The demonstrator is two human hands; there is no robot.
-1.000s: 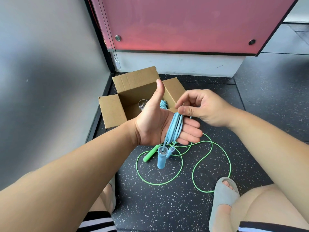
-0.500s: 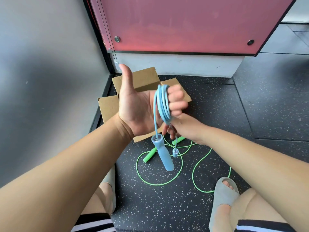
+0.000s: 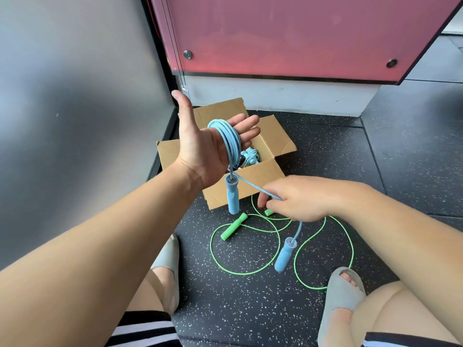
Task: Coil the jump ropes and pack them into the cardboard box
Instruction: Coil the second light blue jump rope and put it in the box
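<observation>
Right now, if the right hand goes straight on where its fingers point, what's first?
Probably the blue handle hanging below the left hand; fingers of the right hand point left at it. Depth unclear.

Dull card, slick cord, gritty floor.
The cardboard box is plain brown paperboard, matt; the blue rope looks like smooth plastic cord, its blue handle matt and foam-like; the green rope there is thin, glossy plastic; the floor is dark, speckled, rubbery-rough; the pink panel gleams, with metal studs.
</observation>
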